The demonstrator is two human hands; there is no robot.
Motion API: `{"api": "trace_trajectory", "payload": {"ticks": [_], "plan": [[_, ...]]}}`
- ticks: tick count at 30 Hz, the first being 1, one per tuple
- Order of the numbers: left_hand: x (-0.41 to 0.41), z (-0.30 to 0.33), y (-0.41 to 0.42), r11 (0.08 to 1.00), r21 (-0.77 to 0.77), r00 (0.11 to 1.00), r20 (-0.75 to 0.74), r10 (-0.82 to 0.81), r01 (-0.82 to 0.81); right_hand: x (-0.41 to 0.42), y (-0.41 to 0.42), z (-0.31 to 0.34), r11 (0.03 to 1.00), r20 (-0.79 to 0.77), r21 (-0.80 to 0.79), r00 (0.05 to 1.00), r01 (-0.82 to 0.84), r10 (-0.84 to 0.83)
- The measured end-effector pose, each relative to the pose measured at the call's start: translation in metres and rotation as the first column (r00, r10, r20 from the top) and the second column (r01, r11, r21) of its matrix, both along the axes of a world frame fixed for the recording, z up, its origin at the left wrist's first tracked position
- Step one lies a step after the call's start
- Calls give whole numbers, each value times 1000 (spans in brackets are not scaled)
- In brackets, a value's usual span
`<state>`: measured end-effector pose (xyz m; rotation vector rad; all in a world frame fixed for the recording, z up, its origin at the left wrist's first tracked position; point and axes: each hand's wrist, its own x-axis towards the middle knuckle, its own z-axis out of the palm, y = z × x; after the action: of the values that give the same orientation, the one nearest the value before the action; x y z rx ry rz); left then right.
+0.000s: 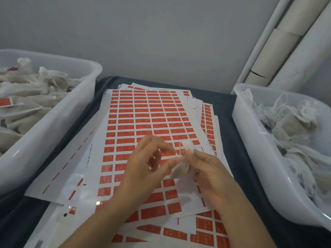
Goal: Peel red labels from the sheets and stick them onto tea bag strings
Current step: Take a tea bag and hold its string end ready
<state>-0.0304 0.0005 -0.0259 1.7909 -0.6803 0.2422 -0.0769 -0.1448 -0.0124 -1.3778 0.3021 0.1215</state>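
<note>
A stack of white sheets with rows of red labels covers the dark cloth in the middle. Above the sheets my right hand grips a small beige tea bag by its gathered neck, its white top sticking up. My left hand is just left of the bag, thumb and forefinger tips close together at the thin string by the bag's neck. The frame is too blurred to tell whether a label is between those fingers.
A translucent plastic bin on the left holds tea bags, some with red labels. A second bin on the right holds several bags without labels. Cardboard tubes lean on the grey wall at back right.
</note>
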Motion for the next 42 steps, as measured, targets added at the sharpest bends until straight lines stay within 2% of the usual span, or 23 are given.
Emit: {"api": "trace_trajectory", "payload": {"ticks": [2,7,11,15,17,18,19,20,21,22,24,28,35,37,39,40,42], "plan": [[-5,-4,-6,1000,31,1000,29,-6,5,0,1,-1,1000,5,-10,1000,10,-10],[-6,-12,-9,997,32,997,-29,76,-75,0,4,-5,999,26,-27,999,25,-24],[-4,-13,-8,997,37,996,-57,72,-70,0,4,-3,999,52,-44,999,13,-10],[-3,-10,-5,998,39,991,-123,46,-42,0,-1,-4,991,78,-131,997,37,-27],[1,-9,-3,1000,5,956,-294,-12,14,0,-1,-4,982,80,-187,997,26,-11],[3,-6,-2,996,-71,876,-475,-88,62,0,-1,-4,979,82,-205,997,18,-1],[5,-4,0,977,-188,724,-660,-203,102,0,-1,-3,976,84,-218,996,7,12],[8,-1,3,933,-342,525,-777,-347,110,0,-1,-2,973,87,-229,996,-11,32],[9,1,6,865,-496,347,-800,-489,76,-1,-1,-1,969,87,-245,994,-39,62],[10,1,9,796,-604,234,-771,-592,25,-1,0,1,961,83,-266,992,-74,99],[10,3,15,698,-712,151,-700,-698,-79,-1,2,3,940,59,-310,984,-144,170],[12,9,19,618,-761,178,-647,-741,-196,0,2,2,925,32,-329,977,-188,209],[19,9,24,500,-825,333,-564,-755,-264,4,5,-2,921,54,-323,967,-217,247],[19,6,21,544,-821,376,-567,-733,-177,3,5,-3,914,52,-339,966,-222,254],[18,3,18,664,-745,443,-618,-650,-65,1,3,-2,907,34,-354,966,-229,258],[19,3,18,692,-722,469,-620,-629,-27,1,2,-1,903,34,-372,968,-217,247],[20,4,21,630,-777,476,-553,-684,4,2,-4,-1,901,60,-419,986,-114,153]]}}
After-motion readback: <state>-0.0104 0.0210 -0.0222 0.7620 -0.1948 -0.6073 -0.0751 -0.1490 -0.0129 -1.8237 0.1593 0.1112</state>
